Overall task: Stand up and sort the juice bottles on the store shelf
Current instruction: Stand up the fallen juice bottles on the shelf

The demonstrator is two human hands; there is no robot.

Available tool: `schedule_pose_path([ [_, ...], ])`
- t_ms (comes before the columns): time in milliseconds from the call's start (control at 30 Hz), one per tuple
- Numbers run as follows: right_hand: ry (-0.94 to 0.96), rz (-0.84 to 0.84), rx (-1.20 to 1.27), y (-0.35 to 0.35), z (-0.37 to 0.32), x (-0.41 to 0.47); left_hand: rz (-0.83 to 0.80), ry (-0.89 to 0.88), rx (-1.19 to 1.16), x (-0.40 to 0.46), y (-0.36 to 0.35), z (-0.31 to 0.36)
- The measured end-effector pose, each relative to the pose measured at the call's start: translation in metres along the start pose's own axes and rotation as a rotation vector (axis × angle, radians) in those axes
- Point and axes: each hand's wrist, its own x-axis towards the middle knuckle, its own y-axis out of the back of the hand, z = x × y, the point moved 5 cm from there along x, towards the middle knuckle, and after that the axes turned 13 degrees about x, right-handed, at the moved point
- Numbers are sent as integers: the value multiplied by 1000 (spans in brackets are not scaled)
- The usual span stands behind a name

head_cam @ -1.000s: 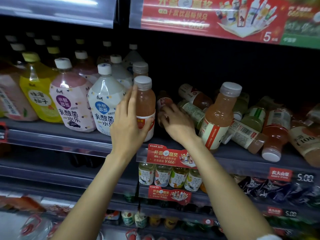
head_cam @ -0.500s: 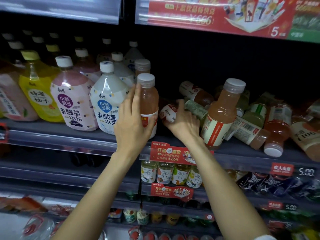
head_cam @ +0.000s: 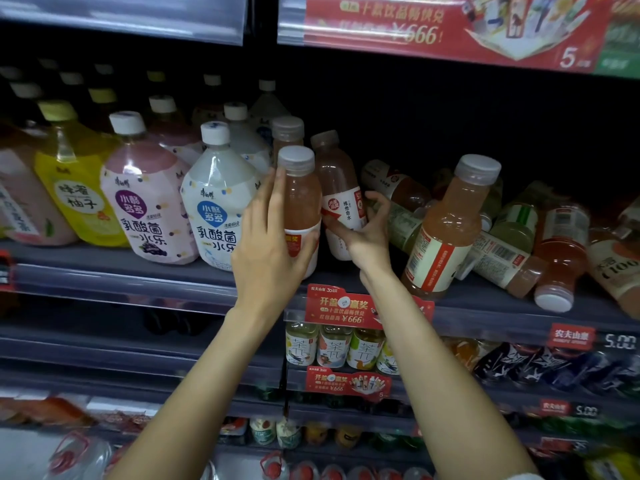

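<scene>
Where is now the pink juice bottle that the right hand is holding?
In the head view, the pink juice bottle is mid-shelf, nearly upright in the right hand, just right of the front bottle under the left hand.

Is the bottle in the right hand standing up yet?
Nearly: the bottle is cap-up but leaning slightly, and the right hand grips its label.
</scene>
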Motion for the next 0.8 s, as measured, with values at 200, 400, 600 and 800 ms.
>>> schedule_pose_path([
  [200,-2,-5,59,3,7,-5,14,2,9,-1,0,0],
  [400,-60,-135,-62,2,5,-9,11,0,1,-1,-1,0],
  [600,95,-14,-412,3,5,-8,12,-1,4,-1,-1,0],
  [800,-14,-43,-406,-14,7,29,10,-2,12,-3,-2,1],
])
